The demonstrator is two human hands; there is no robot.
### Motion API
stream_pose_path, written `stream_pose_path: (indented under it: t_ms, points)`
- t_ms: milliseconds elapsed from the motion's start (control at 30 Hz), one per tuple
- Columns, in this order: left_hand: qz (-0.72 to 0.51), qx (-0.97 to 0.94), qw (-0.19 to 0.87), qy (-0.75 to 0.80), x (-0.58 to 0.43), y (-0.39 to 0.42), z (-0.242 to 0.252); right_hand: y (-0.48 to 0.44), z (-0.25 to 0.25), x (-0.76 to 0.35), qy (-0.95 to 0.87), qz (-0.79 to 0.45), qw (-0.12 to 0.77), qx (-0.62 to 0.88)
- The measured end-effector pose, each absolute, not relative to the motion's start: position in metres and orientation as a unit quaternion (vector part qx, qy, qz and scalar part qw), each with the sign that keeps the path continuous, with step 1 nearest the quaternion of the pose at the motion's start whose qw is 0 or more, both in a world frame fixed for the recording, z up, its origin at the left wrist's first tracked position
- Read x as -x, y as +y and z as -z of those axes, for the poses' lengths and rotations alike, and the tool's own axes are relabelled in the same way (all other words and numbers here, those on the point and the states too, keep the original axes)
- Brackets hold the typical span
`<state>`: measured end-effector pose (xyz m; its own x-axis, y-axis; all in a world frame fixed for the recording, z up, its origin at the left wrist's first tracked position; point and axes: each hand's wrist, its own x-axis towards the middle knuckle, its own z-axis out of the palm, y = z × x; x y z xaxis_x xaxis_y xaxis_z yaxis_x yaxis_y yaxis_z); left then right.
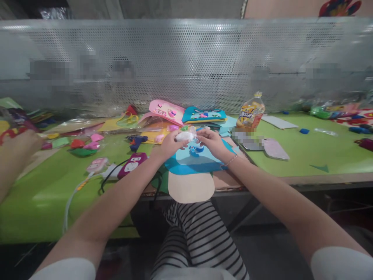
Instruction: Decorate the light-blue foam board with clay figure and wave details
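My left hand [171, 144] is closed around a soft white lump [185, 136] in clear plastic wrap, held over the work sheets. At the lump's right end, the fingers of my right hand [211, 142] pinch the clear wrap. Just below both hands lies a blue foam sheet [186, 168] with a lighter blue layer on it. Small blue clay-like pieces [193, 151] rest on that layer, partly hidden by my fingers. A cream rounded sheet [190, 188] sticks out past the table's front edge under the blue one.
Behind are a pink decorated piece [166, 109] and a blue decorated piece [204, 115]. Right stand a snack bag [251, 112] and a phone [276, 149]. Left lie a glue gun [136, 142], a purple power bank [132, 165], cables and colourful packets [91, 144]. Another person's hand [25, 146] holds red-handled scissors.
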<state>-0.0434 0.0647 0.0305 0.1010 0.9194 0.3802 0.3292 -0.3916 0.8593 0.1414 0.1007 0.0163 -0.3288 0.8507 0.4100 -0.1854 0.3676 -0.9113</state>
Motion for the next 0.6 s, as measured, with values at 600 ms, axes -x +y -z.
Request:
stream_pose_path:
  t_ms: [600]
  points:
    - [-0.447, -0.708, 0.312, 0.449, 0.048, 0.0693, -0.0267, 0.1029, -0.0154, -0.1462, -0.739, -0.368, 0.496, 0.269]
